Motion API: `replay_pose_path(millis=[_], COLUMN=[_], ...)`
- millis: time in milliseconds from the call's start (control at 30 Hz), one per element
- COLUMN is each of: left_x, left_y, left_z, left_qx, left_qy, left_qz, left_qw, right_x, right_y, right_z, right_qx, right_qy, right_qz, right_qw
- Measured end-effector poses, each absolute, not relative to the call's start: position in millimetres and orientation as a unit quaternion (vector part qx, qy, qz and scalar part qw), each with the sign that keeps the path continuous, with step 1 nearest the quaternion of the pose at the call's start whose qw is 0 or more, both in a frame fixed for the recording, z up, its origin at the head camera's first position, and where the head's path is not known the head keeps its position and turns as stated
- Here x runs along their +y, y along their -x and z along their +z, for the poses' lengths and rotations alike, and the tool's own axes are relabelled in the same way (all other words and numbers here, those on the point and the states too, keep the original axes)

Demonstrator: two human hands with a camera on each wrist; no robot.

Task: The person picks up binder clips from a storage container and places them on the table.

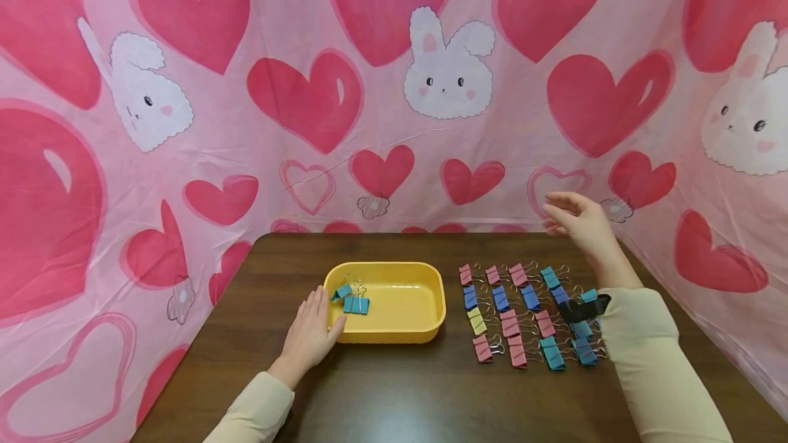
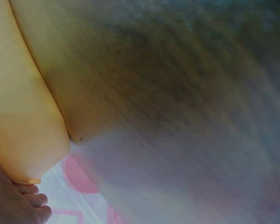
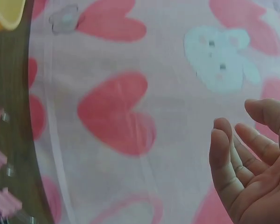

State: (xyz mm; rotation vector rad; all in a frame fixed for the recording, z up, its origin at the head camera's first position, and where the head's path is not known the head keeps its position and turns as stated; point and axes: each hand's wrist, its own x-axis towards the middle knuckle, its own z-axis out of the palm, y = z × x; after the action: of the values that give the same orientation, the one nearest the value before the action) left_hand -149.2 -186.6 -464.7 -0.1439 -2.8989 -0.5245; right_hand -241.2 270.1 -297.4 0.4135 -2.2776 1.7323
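At the left side of the yellow tray (image 1: pixel 394 338) rests my left hand (image 1: pixel 308 328), fingers extended along the rim and thumb at the front edge. Its fingertips show beside the tray wall (image 2: pixel 28 107) in the left wrist view. Two teal binder clips (image 1: pixel 356 305) lie inside the tray's left end. My right hand (image 1: pixel 581 227) is raised over the table's far right corner, beyond the clips. In the right wrist view its loosely bent fingers (image 3: pixel 221 172) and thumb stand apart with nothing between them.
Right of the tray, binder clips lie in rows: pink clips (image 1: pixel 509 323), blue clips (image 1: pixel 501 299), teal clips (image 1: pixel 552 354) and one yellow clip (image 1: pixel 477 321). My right forearm overlaps the rightmost ones. A pink heart-print cloth (image 1: pixel 394 135) hangs behind the brown table (image 1: pixel 394 388).
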Motion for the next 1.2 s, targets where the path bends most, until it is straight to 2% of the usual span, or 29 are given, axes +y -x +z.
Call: replay_pose_path(millis=[233,400,567,933,1200], left_x=[-187,-188,-188,-188,-187], left_y=[150,151,152,151,150], left_z=[-465,-466,-466,-466,-465], left_qx=[-0.979,-0.979,-0.979,-0.978,-0.978], left_qy=[0.047,0.049,0.048,0.045,0.049], left_qz=[-0.178,-0.171,-0.173,-0.179,-0.177], left_qw=[0.090,0.098,0.097,0.094,0.100], right_x=[223,192,162,101,67], right_y=[252,263,269,270,269], right_z=[-289,-291,-298,-317,-339], right_qx=[-0.798,-0.784,-0.775,-0.765,-0.776], right_qy=[-0.172,-0.187,-0.189,-0.217,-0.193], right_qz=[0.568,0.589,0.602,0.606,0.598], right_qw=[0.103,0.067,0.030,-0.014,-0.060])
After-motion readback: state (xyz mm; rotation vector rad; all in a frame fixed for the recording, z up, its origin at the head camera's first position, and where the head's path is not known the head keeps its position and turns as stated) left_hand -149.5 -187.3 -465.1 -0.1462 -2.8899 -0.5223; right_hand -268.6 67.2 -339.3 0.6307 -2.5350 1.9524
